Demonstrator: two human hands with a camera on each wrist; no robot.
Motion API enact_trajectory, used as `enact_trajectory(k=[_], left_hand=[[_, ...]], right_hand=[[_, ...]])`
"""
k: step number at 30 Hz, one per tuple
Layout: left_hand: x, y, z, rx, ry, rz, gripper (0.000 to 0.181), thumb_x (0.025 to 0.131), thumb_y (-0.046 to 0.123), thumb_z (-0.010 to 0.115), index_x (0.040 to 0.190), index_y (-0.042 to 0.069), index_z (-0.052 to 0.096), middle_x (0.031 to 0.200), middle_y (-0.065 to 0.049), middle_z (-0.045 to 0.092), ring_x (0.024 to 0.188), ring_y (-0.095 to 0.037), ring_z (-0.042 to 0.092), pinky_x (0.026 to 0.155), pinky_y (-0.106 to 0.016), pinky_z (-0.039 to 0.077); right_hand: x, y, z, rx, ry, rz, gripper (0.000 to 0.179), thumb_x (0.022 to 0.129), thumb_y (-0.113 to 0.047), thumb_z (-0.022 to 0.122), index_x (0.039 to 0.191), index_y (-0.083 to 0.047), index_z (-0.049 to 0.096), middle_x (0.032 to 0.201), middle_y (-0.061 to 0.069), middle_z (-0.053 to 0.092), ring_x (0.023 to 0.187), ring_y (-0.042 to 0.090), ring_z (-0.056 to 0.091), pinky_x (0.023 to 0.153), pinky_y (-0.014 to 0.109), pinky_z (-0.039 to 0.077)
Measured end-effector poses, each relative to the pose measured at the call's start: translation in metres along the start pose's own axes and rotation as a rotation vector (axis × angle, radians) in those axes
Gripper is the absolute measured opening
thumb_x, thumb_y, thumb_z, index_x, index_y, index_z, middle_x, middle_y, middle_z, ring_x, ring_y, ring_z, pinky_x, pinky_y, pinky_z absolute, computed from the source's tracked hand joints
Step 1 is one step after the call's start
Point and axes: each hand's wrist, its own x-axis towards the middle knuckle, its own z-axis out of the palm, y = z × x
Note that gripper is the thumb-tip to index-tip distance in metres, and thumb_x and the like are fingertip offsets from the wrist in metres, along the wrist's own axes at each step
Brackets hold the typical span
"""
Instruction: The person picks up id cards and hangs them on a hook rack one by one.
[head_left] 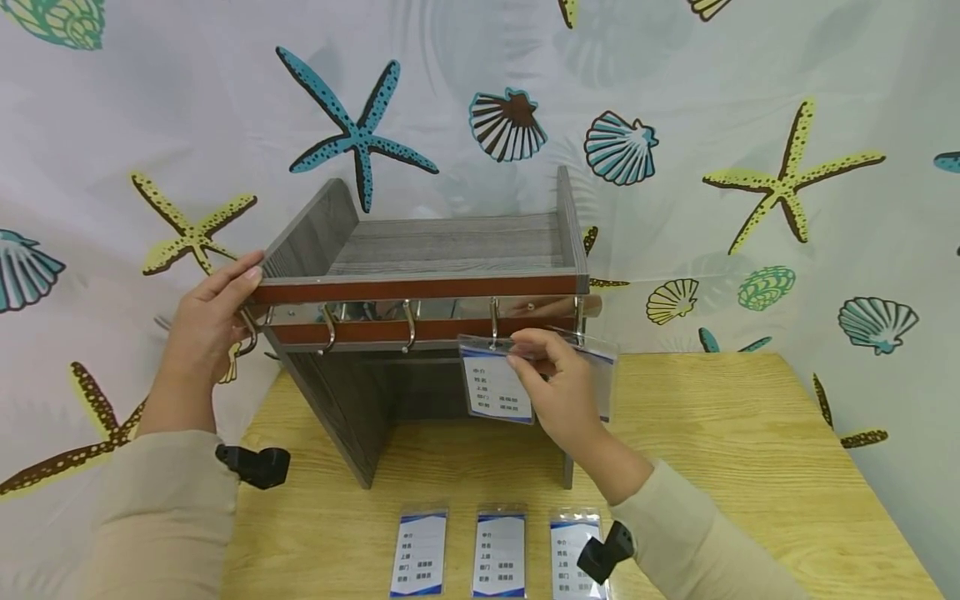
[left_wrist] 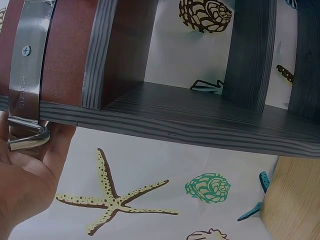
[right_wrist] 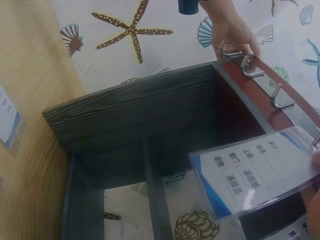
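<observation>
A grey wooden shelf [head_left: 450, 242] stands on the table, with a hook rail [head_left: 375, 333] of curved metal hooks along its front. My left hand [head_left: 206, 325] grips the shelf's upper left corner, beside the end hook [left_wrist: 30, 137]. At the second hook from the right, my right hand [head_left: 558, 383] pinches the upper right edge of a clear-sleeved name badge [head_left: 495, 385]. The badge's top edge meets the hook tip; whether the hook passes through its slot, I cannot tell. Behind my right hand, another badge [head_left: 606, 383] hangs at the rightmost hook, partly covered.
Three more badges lie in a row on the wooden table [head_left: 720, 433] before the shelf: a left one [head_left: 418, 554], a middle one [head_left: 499, 554] and a right one [head_left: 576, 554]. A cloth [head_left: 675, 75] printed with shells and starfish hangs behind.
</observation>
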Motion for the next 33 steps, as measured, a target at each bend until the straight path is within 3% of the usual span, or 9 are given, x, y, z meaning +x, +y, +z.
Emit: enact_trajectory(k=[14,23,29,33], left_hand=[[0.001,0.001,0.001,-0.014,0.012,0.001,0.051,0.082,0.038,0.055,0.129,0.024,0.043,0.133,-0.006,0.029,0.115,-0.021,0.032,0.097,-0.052,0.014],[0.001,0.0,0.0,-0.016,0.014,0.006,0.05,0.083,0.037,0.055,0.129,0.023,0.043,0.133,-0.006,0.029,0.114,-0.021,0.033,0.096,-0.052,0.014],[0.002,-0.001,0.0,-0.024,0.014,0.009,0.05,0.082,0.037,0.056,0.129,0.023,0.043,0.129,-0.007,0.033,0.102,-0.014,0.042,0.095,-0.053,0.016],[0.001,-0.001,0.0,-0.025,0.012,0.004,0.051,0.082,0.037,0.056,0.129,0.023,0.043,0.13,-0.007,0.032,0.105,-0.017,0.04,0.095,-0.053,0.015]], right_hand=[[-0.016,0.005,-0.011,0.054,0.005,0.067,0.019,0.076,0.01,0.06,0.094,0.006,0.053,0.086,0.014,0.055,0.078,0.023,0.054,0.069,0.024,0.046],[-0.038,0.012,-0.019,0.018,0.006,0.129,0.018,0.076,0.007,0.061,0.092,0.006,0.055,0.087,0.012,0.056,0.078,0.022,0.054,0.069,0.024,0.046],[-0.056,0.02,-0.022,-0.006,-0.011,0.213,0.015,0.075,0.005,0.063,0.089,0.003,0.057,0.086,0.009,0.057,0.077,0.02,0.054,0.068,0.024,0.046],[-0.068,0.028,-0.023,-0.019,-0.031,0.286,0.014,0.076,0.002,0.064,0.089,0.002,0.058,0.086,0.009,0.057,0.077,0.018,0.054,0.068,0.024,0.046]])
